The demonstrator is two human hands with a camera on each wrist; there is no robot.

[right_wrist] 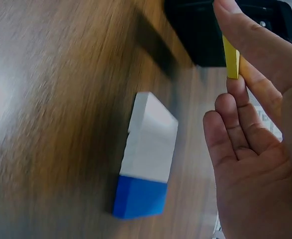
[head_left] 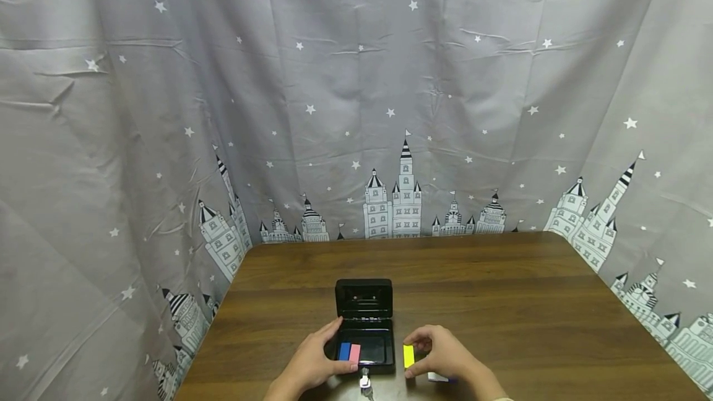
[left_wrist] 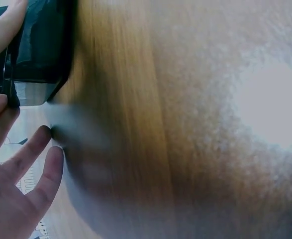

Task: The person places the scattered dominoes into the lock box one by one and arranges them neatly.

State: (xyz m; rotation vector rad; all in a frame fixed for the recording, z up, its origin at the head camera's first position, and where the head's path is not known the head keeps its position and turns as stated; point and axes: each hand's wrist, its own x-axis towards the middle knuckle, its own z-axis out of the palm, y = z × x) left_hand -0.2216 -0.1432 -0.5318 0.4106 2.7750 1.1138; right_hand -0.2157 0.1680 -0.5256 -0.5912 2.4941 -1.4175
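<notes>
A small black cash box lies with its lid raised. My left hand grips its left side, thumb along the front and fingertips farther back; the left wrist view shows fingers touching the box wall. Inside, at the left, a blue block lies beside a pink block. To the right of the box, my right hand pinches a yellow block upright between thumb and fingers. In the right wrist view the yellow block is partly hidden by the thumb.
A white-and-blue piece lies on the wooden table beneath the right hand, mostly covered in the head view. Keys hang at the box's front. A grey curtain printed with castles and stars stands behind the table.
</notes>
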